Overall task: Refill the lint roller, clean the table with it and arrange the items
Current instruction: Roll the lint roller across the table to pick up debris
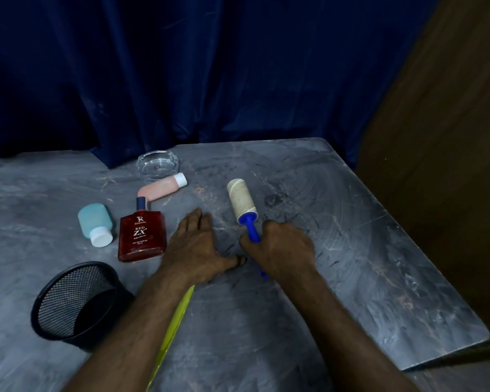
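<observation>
Head view: nearest, a black mesh bin (77,304). Right hand (280,247), fingers wrapped around the lint roller (242,205) handle, roll lying on the worktop (379,264), long axis running away and slightly left. Left hand (198,247) rests flat, fingers together. Beyond, a red perfume bottle (142,236) reads "RED ZX".

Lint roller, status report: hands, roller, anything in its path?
Right hand shut on lint roller handle, roll on the table. Left hand flat, open, beside it. Path ahead clear; perfume bottle off left.
</observation>
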Tool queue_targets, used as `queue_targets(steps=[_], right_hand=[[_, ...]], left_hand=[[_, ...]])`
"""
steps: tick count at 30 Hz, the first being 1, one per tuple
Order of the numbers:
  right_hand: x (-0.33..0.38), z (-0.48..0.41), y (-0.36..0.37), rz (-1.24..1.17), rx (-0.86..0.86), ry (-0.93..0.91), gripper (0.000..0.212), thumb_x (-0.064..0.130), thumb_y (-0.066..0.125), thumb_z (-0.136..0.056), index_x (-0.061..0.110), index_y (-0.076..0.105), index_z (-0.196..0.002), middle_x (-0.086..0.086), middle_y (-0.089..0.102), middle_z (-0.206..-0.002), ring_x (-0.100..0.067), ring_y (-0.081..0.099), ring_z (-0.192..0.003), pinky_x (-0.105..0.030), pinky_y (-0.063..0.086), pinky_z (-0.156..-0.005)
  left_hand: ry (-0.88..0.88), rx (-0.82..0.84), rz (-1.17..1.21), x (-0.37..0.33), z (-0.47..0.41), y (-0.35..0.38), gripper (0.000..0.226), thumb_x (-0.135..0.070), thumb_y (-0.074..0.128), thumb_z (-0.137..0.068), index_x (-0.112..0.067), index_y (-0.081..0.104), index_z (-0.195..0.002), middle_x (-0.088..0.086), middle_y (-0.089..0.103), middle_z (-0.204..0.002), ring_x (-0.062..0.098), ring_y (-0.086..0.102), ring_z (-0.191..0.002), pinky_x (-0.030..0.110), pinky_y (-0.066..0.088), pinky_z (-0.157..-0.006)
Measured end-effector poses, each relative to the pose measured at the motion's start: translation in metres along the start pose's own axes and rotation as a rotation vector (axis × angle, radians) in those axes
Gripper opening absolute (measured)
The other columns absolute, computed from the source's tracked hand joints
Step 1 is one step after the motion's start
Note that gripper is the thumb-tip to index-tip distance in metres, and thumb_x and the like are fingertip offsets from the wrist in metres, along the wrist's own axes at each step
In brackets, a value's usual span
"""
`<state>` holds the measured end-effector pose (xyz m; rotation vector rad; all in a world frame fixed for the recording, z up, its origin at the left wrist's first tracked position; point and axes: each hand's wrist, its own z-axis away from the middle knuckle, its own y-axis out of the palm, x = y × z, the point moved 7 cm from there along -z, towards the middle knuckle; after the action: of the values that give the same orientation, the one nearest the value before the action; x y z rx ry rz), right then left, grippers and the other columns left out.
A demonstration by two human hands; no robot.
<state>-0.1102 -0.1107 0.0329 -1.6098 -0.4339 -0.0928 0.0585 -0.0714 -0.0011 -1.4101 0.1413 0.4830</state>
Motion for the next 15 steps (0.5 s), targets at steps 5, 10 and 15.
queue_targets(steps=[5,10,15], right_hand=[[0.000,-0.001,-0.005,0.018,-0.021,0.004,0.061,0.078,0.054,-0.080,0.019,0.068,-0.090,-0.005,0.070,-0.084,-0.027,0.071,-0.085,-0.031,0.041,-0.066],[0.002,-0.004,-0.025,0.085,-0.059,-0.050,0.075,0.086,0.046,-0.078,0.015,0.063,-0.092,-0.012,0.074,-0.093,-0.034,0.071,-0.091,-0.037,0.050,-0.073],[0.026,-0.011,-0.051,-0.021,-0.106,-0.136,0.053,0.072,0.050,-0.089,0.020,0.055,-0.080,-0.005,0.068,-0.076,-0.031,0.067,-0.075,-0.039,0.053,-0.065]], left_hand=[[0.008,0.013,0.013,-0.003,0.003,-0.004,0.137,-0.080,0.074,-0.072,-0.011,0.008,-0.170,0.012,0.001,-0.179,0.026,0.002,-0.166,0.037,0.009,-0.133],[0.044,-0.096,0.048,-0.012,0.022,-0.022,0.128,-0.072,0.074,-0.077,-0.010,0.012,-0.169,0.012,0.012,-0.178,0.026,0.011,-0.164,0.036,0.015,-0.133],[0.132,-0.351,0.179,-0.020,0.051,-0.076,0.108,-0.068,0.068,-0.080,-0.021,0.024,-0.167,0.002,0.039,-0.169,0.019,0.037,-0.154,0.031,0.034,-0.121]])
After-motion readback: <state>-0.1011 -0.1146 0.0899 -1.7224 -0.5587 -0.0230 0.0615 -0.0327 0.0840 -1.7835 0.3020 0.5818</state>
